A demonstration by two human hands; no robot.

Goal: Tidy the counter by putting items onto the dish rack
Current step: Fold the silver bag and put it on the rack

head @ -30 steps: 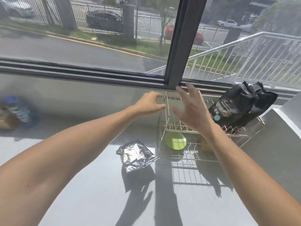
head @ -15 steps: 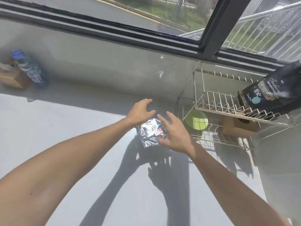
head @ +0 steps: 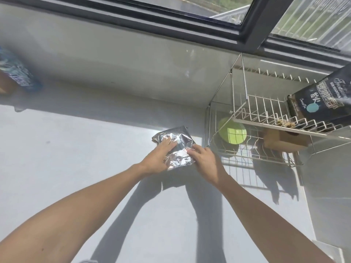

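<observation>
2 hands' fingers clamped on crinkled silver foil pouch, left hand, right hand

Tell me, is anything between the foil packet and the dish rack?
Nothing visible. Both hands, left and right, are on the foil packet, and only bare counter separates it from the dish rack just to its right.

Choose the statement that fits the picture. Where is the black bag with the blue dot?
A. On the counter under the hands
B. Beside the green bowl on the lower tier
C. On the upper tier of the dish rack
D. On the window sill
C: the black bag rests on the upper tier of the dish rack, above the green bowl.
</observation>
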